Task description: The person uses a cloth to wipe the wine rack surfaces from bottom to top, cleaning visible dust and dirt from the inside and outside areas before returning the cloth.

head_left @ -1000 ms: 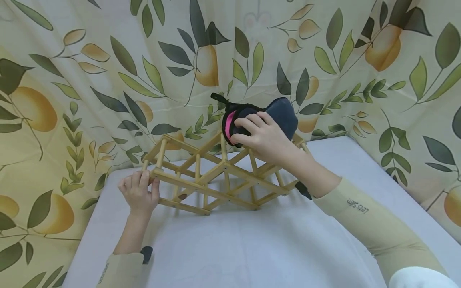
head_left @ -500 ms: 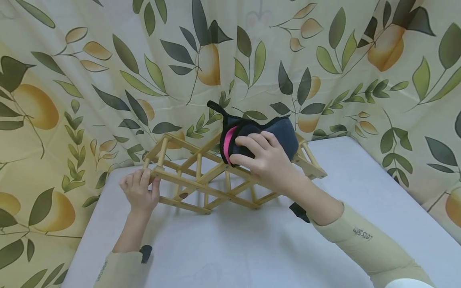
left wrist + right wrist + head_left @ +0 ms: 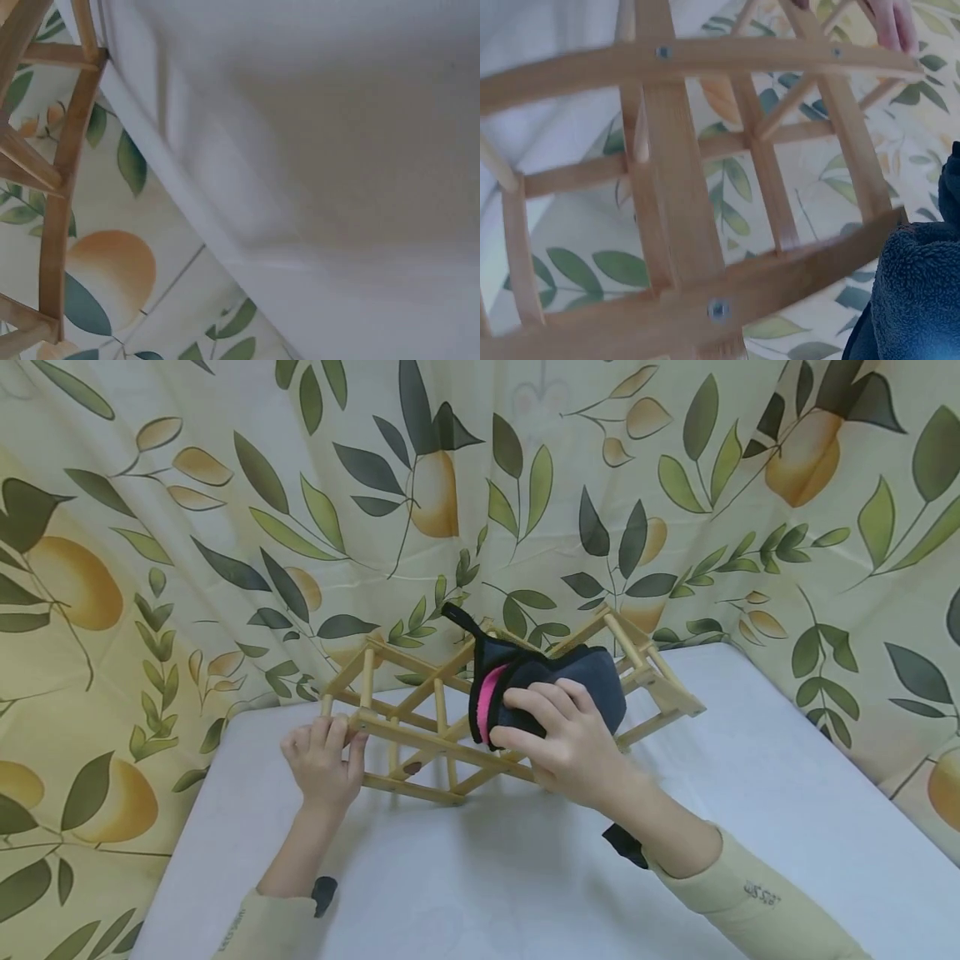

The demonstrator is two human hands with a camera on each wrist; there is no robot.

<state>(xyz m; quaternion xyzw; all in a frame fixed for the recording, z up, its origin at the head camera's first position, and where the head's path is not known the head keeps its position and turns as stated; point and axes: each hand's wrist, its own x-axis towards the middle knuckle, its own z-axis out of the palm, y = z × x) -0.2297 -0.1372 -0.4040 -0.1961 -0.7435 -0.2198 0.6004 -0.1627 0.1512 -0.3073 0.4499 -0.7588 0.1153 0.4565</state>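
A folding wooden lattice rack (image 3: pixel 420 739) stands on the white table. My left hand (image 3: pixel 326 764) grips its left end, thumb in front and fingers over the bar. My right hand (image 3: pixel 570 743) holds a dark blue cloth with black edging, a pink inner strip and a black loop (image 3: pixel 592 681); its exact kind is unclear. The cloth lies in front of the rack's right-middle part and hides some bars there. In the right wrist view the cloth (image 3: pixel 919 300) has a looped terry surface beside the rack's bars (image 3: pixel 690 180), and left-hand fingers (image 3: pixel 892 26) show at the top.
A curtain with a fruit and leaf print (image 3: pixel 255 527) hangs behind the table. The white table cover (image 3: pixel 465 893) extends in front of the rack. In the left wrist view the table's edge (image 3: pixel 195 217) runs diagonally beside the rack.
My right hand has brought the cloth down and towards me across the rack. The rack's left end and my left hand have shifted right, and more of the rack's right end shows.
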